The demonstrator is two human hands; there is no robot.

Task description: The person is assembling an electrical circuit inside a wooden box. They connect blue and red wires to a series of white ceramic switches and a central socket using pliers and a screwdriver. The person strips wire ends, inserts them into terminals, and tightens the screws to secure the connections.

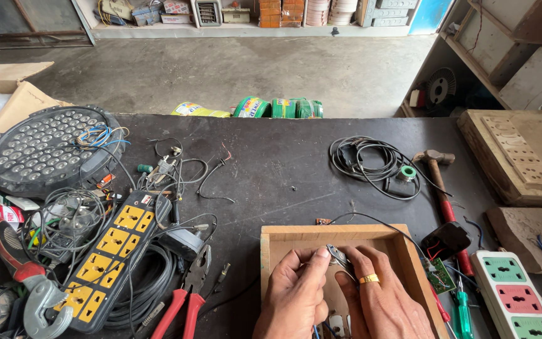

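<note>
- Small metal part (339, 257), grey and shiny, sits pinched between your two hands over the shallow wooden tray (271, 251) at the near edge of the bench (283, 163); what exactly it is stays too small to tell
- Your left hand (296, 295) has its grip closed on the part, thumb and forefinger tips pressed to its left end, likely so the piece stays steady while the other hand works
- Your right hand (381, 301), a yellow ring (369, 279) on one finger, has its grip closed on the same part from the right, fingers curled over it
- Holding it above the tray looks sensible: anything that slips would land inside the wooden walls, not roll off among the clutter
- Tools lie within reach on both sides: red-handled pliers (186, 301) just left of the tray, a green-handled screwdriver (462, 314) and a small green circuit board (439, 276) just right of it
- A hammer (441, 182) and a coiled black cable (371, 160) lie farther back, well apart from your hands
- A yellow-socket power strip (111, 257) and a round LED lamp (48, 150) are pushed out to the left
</note>
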